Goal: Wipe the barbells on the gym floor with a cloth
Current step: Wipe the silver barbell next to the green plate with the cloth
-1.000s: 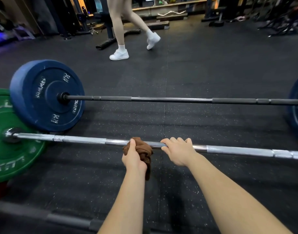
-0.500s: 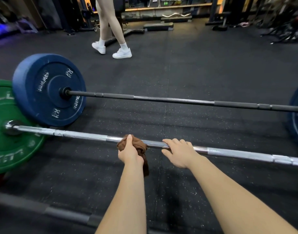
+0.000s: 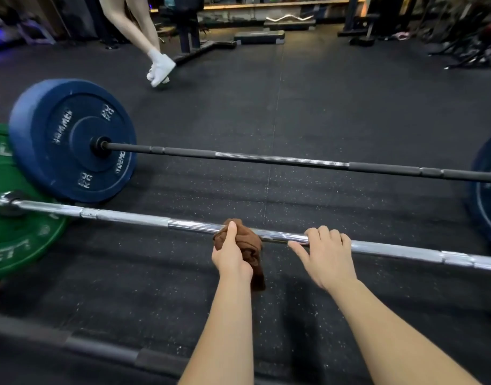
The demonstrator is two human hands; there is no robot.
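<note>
cloth (image 3: 247, 245), brown and bunched, sits wrapped over the chrome barbell (image 3: 127, 218) about mid-shaft, with a loose tail hanging down its near side. my left hand (image 3: 230, 257) grips it, thumb laid over the top; the fingers behind are hidden. my right hand (image 3: 327, 254) holds the same bar further right, fingers hooked over the top and thumb stretched leftward along the near side. bare chrome shows between the two hands.

the bar lies across the near part of the gym floor (image 3: 322, 107), its left end in the green plate (image 3: 16, 240) at the left edge. behind it runs the black barbell (image 3: 280, 159), whose blue plate (image 3: 72, 140) stands just beside the green one. a third bar (image 3: 99, 348), blurred, crosses the near edge.

to wipe well, i judge the cloth should stay wrapped right round the shaft. i'd squeeze firmly and draw it in long strokes while the right hand pins the bar against rolling. the ridged stretches likely want a twist as well. the hanging tail is better gathered in, off the floor.

compared with half a second ago, the right hand has slid rightward; it was just beside the cloth then. the cloth seems to be on much the same stretch. the walker's white shoes (image 3: 160, 68) at the far edge are now drawn together.
</note>
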